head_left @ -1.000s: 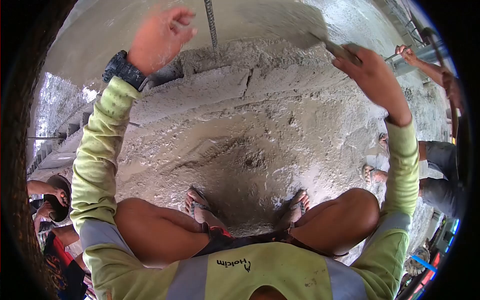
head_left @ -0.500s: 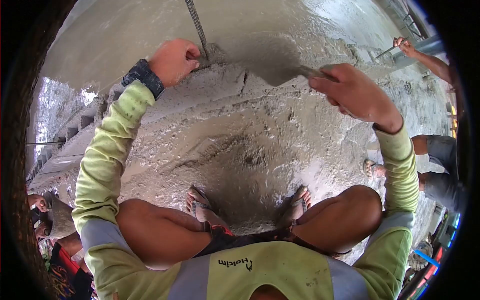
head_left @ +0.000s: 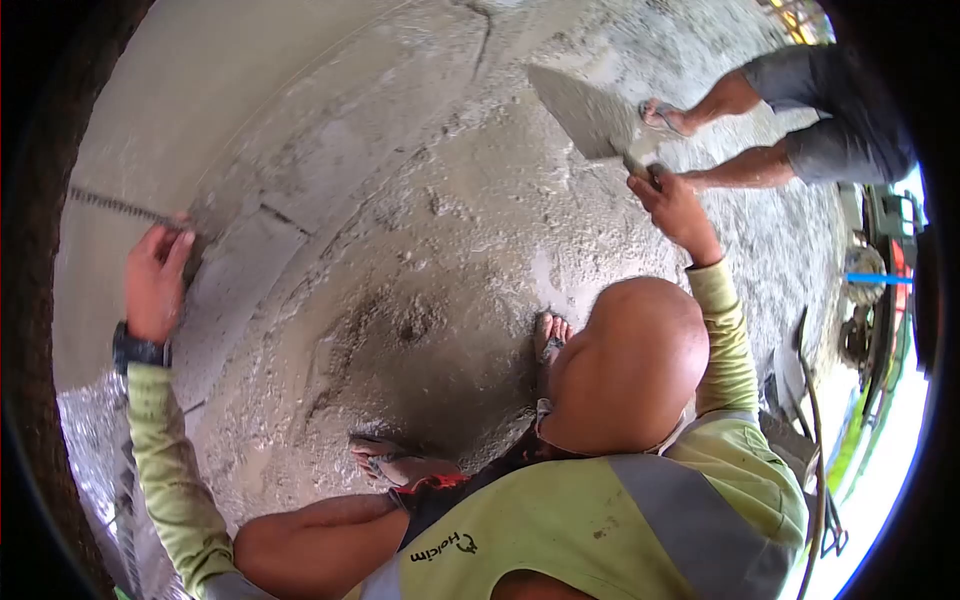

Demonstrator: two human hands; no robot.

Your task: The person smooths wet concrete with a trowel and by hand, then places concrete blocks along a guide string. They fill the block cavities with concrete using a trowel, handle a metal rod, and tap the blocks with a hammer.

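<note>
My right hand (head_left: 672, 208) grips the handle of a trowel (head_left: 585, 112). The pointed, mortar-smeared blade is lifted over the wet concrete, toward the other person's foot in view. At the left, my left hand (head_left: 155, 280) has its fingers drawn together by the lower end of a ribbed steel bar (head_left: 118, 206). Whether the fingertips hold the bar or some mortar, I cannot make out. A low concrete edge (head_left: 235, 265) with a dark gap across it runs beside that hand.
Rough wet concrete (head_left: 430, 220) lies around my sandalled feet (head_left: 550, 335). A person in dark shorts (head_left: 835, 110) stands close at the upper right. Behind my right arm are a shovel-like tool (head_left: 785, 375), a curved rod (head_left: 815, 440) and machinery (head_left: 865, 290).
My view has turned to the right. The trowel has left the concrete edge and swung out right, raised. My left hand stays close to the steel bar.
</note>
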